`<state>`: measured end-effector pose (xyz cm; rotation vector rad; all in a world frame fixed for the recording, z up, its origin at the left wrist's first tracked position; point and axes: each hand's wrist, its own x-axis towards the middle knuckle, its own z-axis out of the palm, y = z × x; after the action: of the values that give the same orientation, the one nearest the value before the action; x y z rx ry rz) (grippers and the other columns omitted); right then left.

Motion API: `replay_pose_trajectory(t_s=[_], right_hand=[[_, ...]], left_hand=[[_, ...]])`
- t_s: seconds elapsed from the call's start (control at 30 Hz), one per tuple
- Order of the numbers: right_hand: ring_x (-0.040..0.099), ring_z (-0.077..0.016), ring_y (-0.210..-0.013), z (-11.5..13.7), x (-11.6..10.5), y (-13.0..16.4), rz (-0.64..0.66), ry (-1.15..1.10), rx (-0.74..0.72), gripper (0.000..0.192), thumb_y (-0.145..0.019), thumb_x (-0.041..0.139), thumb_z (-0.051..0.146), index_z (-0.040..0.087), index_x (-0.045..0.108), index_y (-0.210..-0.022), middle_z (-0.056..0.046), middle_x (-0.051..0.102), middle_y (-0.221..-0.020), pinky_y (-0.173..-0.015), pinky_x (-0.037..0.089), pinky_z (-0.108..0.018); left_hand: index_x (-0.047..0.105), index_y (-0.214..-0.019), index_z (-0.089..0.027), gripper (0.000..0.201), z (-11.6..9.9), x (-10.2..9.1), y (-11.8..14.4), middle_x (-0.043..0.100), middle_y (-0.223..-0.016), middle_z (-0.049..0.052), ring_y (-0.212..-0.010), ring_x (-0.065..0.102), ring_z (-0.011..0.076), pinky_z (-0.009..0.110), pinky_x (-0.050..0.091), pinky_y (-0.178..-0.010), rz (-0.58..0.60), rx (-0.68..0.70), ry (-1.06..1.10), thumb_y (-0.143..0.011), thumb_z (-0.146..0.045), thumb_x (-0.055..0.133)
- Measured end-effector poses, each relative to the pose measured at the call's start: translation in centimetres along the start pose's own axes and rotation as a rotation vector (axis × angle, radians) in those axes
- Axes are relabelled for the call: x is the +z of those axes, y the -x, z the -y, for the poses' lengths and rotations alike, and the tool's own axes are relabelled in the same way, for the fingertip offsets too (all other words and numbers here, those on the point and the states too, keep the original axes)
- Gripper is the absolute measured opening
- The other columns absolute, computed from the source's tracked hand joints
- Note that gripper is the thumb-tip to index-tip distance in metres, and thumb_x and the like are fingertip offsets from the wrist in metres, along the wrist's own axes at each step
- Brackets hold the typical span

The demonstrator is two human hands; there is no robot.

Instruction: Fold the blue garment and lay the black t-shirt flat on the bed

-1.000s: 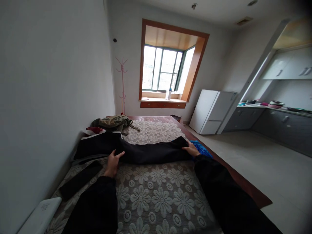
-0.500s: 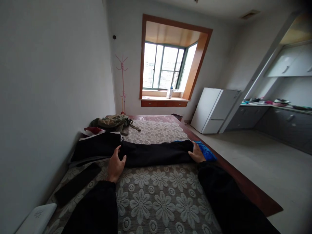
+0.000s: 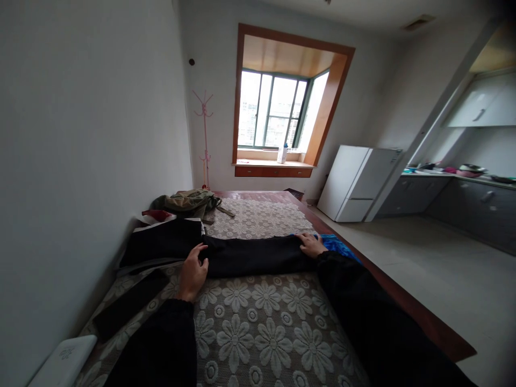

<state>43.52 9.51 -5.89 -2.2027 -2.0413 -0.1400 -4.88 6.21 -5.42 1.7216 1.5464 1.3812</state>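
A long folded black garment [image 3: 253, 257], perhaps trousers, lies crosswise on the patterned cover. My left hand [image 3: 194, 273] rests at its left end, thumb and fingers apart, the fingertips touching the fabric. Over the right end, my right hand [image 3: 313, 246] lies with fingers stretched flat on the cloth. Shiny blue fabric [image 3: 338, 247] shows just beyond my right hand, partly hidden by it. Left of my left hand sits a stack of folded dark clothes [image 3: 161, 243], with the black garment up against it.
A floral lace cover [image 3: 266, 322] spreads over a dark red wooden surface [image 3: 435, 330]. Near the wall are a green backpack [image 3: 185, 201], a flat black strip [image 3: 131, 303] and a white box-like object [image 3: 64, 360]. A white fridge [image 3: 355, 177] stands right of the window.
My right hand has slid left and slightly up, from gripping the garment's right end to lying flat on it. More blue fabric shows. My left hand has stayed almost still.
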Motion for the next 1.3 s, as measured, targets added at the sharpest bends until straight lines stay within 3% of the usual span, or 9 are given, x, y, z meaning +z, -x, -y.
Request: replay_pose_trajectory(t_s=[0.1, 0.23, 0.37, 0.5, 0.57, 0.7, 0.97, 1.2, 1.3], right_hand=[[0.054, -0.0319, -0.130, 0.0, -0.6, -0.4, -0.039, 0.009, -0.028, 0.045, -0.079, 0.054, 0.018, 0.022, 0.069, -0.122, -0.014, 0.066, -0.129, -0.118, 0.023, -0.060], [0.055, -0.0327, -0.122, 0.0, -1.3, -0.2, -0.107, 0.008, -0.038, 0.023, -0.083, 0.056, 0.023, 0.020, 0.069, -0.102, -0.013, 0.067, -0.119, -0.113, 0.028, -0.055], [0.058, -0.0280, -0.116, -0.1, -1.6, 1.2, -0.162, -0.020, -0.081, 0.016, -0.090, 0.053, 0.023, 0.023, 0.065, -0.100, -0.009, 0.069, -0.116, -0.108, 0.030, -0.046], [0.059, -0.0275, -0.114, -0.5, -2.0, 3.8, -0.232, -0.042, -0.079, 0.017, -0.095, 0.049, 0.024, 0.023, 0.063, -0.104, -0.010, 0.071, -0.115, -0.104, 0.032, -0.042], [0.060, -0.0276, -0.111, -0.9, -2.1, 5.5, -0.274, -0.057, -0.098, 0.016, -0.097, 0.048, 0.024, 0.022, 0.062, -0.103, -0.010, 0.072, -0.111, -0.104, 0.032, -0.043], [0.064, -0.0278, -0.105, -1.5, -2.1, 9.4, -0.341, -0.108, -0.214, 0.016, -0.099, 0.045, 0.026, 0.023, 0.061, -0.100, -0.008, 0.074, -0.105, -0.105, 0.031, -0.046], [0.066, -0.0279, -0.107, -1.4, -1.9, 15.2, -0.340, -0.125, -0.260, 0.020, -0.102, 0.042, 0.025, 0.026, 0.062, -0.102, -0.010, 0.075, -0.112, -0.101, 0.036, -0.044], [0.068, -0.0223, -0.097, -1.8, -2.5, 17.7, -0.519, -0.148, -0.410, 0.013, -0.101, 0.047, 0.017, 0.024, 0.057, -0.105, -0.006, 0.076, -0.105, -0.094, 0.035, -0.041], [0.069, -0.0212, -0.096, -2.1, -3.0, 18.9, -0.534, -0.155, -0.429, 0.011, -0.101, 0.048, 0.016, 0.024, 0.055, -0.104, -0.005, 0.075, -0.105, -0.092, 0.035, -0.040]], left_hand=[[0.073, -0.120, -0.022, 0.037, -0.2, 0.0, -0.2, 0.077, -0.106, 0.007, -0.056, 0.055, 0.0151, 0.034, 0.051, -0.071, -0.019, -0.042, 0.045, -0.083, -0.022, 0.067], [0.073, -0.120, -0.024, 0.042, -0.2, 0.0, -0.4, 0.077, -0.100, 0.005, -0.057, 0.056, 0.0155, 0.033, 0.050, -0.072, -0.004, -0.076, 0.081, -0.078, -0.026, 0.075], [0.078, -0.111, -0.025, 0.035, 0.0, -0.1, -0.5, 0.076, -0.087, 0.002, -0.065, 0.062, 0.0178, 0.032, 0.051, -0.079, 0.049, -0.072, 0.105, -0.078, -0.016, 0.068], [0.078, -0.117, -0.024, 0.036, 0.1, 0.0, -0.5, 0.072, -0.072, 0.000, -0.053, 0.053, 0.0159, 0.031, 0.047, -0.067, 0.057, -0.068, 0.082, -0.083, -0.020, 0.065], [0.076, -0.122, -0.024, 0.040, 0.1, 0.0, -0.4, 0.075, -0.076, 0.001, -0.049, 0.048, 0.0144, 0.030, 0.044, -0.062, 0.047, -0.077, 0.089, -0.083, -0.029, 0.072], [0.067, -0.134, -0.026, 0.061, 0.2, 0.2, -0.4, 0.079, -0.118, 0.009, -0.049, 0.049, 0.0112, 0.029, 0.046, -0.065, 0.024, -0.117, 0.204, -0.075, -0.030, 0.082], [0.055, -0.147, -0.020, 0.083, 0.7, 0.0, -0.7, 0.082, -0.100, 0.007, -0.052, 0.055, 0.0136, 0.031, 0.048, -0.068, 0.002, -0.146, 0.221, -0.071, -0.033, 0.086], [0.071, -0.122, -0.018, 0.059, 0.4, -0.3, -0.9, 0.072, -0.083, 0.001, -0.074, 0.065, 0.0201, 0.030, 0.050, -0.067, -0.022, -0.121, 0.355, -0.063, -0.024, 0.070], [0.074, -0.097, -0.018, 0.038, 0.2, -0.7, -0.7, 0.067, -0.072, 0.000, -0.067, 0.062, 0.0186, 0.028, 0.047, -0.060, -0.021, -0.121, 0.422, -0.061, -0.026, 0.067]])
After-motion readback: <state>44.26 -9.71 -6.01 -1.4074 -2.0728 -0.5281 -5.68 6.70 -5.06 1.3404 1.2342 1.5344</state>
